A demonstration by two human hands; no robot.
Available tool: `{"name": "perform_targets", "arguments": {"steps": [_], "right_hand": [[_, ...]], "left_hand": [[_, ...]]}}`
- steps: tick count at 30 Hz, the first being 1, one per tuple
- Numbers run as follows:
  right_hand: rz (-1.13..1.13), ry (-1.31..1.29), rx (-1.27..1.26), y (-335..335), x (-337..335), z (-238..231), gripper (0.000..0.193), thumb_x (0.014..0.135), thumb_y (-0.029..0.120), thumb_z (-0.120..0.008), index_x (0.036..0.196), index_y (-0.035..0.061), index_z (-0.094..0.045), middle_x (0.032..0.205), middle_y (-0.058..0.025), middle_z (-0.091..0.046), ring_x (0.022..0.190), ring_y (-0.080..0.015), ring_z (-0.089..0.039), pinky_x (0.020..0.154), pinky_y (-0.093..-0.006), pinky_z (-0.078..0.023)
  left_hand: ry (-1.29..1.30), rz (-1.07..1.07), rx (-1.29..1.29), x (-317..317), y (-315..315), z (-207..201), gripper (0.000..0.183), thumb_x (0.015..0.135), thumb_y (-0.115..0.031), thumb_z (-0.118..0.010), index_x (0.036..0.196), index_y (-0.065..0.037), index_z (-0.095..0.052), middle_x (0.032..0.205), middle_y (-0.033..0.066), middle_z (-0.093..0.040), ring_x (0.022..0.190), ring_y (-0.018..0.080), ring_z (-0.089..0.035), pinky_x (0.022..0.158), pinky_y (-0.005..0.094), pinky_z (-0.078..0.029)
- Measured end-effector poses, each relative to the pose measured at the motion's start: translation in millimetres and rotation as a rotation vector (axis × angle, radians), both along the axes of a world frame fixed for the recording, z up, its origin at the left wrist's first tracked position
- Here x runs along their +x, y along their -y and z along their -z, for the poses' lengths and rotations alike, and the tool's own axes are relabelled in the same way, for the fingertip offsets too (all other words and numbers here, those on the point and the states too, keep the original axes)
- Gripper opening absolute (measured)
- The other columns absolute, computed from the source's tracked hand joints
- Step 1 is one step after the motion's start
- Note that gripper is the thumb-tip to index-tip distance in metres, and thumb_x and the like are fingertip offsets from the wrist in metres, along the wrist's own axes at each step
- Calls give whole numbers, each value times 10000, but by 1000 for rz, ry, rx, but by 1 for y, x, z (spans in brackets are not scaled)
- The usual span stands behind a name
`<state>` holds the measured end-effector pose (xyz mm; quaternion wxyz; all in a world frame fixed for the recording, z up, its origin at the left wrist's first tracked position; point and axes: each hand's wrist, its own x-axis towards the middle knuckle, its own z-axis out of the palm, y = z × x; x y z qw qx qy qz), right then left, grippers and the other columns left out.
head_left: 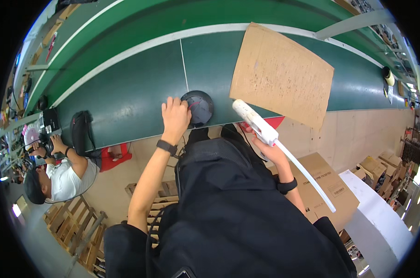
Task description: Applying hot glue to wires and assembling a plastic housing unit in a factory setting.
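Observation:
A round black dish-like part (pixel 201 110) lies near the front edge of the green bench, with dark grey pieces and a bit of red inside it. My left hand (pixel 175 118) grips its left rim with curled fingers. In my right hand (pixel 267 147) is a white glue gun (pixel 256 121), its front end tilted up and left over the bench edge, beside the cardboard sheet. A long white glue stick (pixel 307 177) juts from its rear toward my right forearm. Part of my right hand's fingers is hidden behind the gun.
A flat brown cardboard sheet (pixel 284 74) lies on the green bench (pixel 126 95), overhanging its front edge. At the left, a co-worker in a white shirt (pixel 75 178) handles things beside a black bag (pixel 81 132). A large carton (pixel 323 185) and wooden pallets (pixel 78 224) stand behind me.

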<state>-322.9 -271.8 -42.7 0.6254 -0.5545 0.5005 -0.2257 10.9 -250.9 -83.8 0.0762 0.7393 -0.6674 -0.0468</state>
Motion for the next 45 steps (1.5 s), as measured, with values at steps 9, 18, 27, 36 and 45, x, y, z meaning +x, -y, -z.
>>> {"name": "perform_targets", "arguments": {"steps": [9,18,27,36,45], "right_hand": [[-204,-111,-147,-4,39,-9,272,848,40,-655,1114,-11,-631,966,-177,-687,896,-283,-672,823,-339,-511],[-348,-169,-210,-12,63,-23,199,694,8,-632,867,-33,-544,780,-224,-560,759,-436,-550,658,-428,-455],[-517,-396,-360,-29,73,-16,268,736,175,-725,911,33,-580,874,-151,-617,872,-374,-599,694,-467,-491],[-568,-553,-471,-38,87,-11,200,772,167,-700,881,56,-575,851,-102,-627,877,-313,-620,649,-431,-524],[-504,-660,-517,-47,95,-11,190,794,188,-694,861,69,-562,809,-103,-615,812,-311,-637,611,-435,-514]], "left_hand": [[-424,62,332,17,47,-20,104,765,-117,-721,831,-43,-687,904,131,-669,951,332,-614,814,458,-514],[-748,192,373,41,45,4,122,843,-100,-734,924,-8,-740,842,134,-747,782,250,-730,774,339,-577],[-1053,118,460,41,32,12,164,885,-100,-710,998,10,-755,824,112,-751,757,165,-710,732,294,-557],[-1197,27,419,33,27,23,185,934,-102,-675,1025,47,-736,836,67,-732,750,99,-656,722,252,-540],[-1202,15,418,34,27,23,183,939,-108,-673,1017,46,-735,839,64,-736,745,97,-652,722,253,-539]]}}
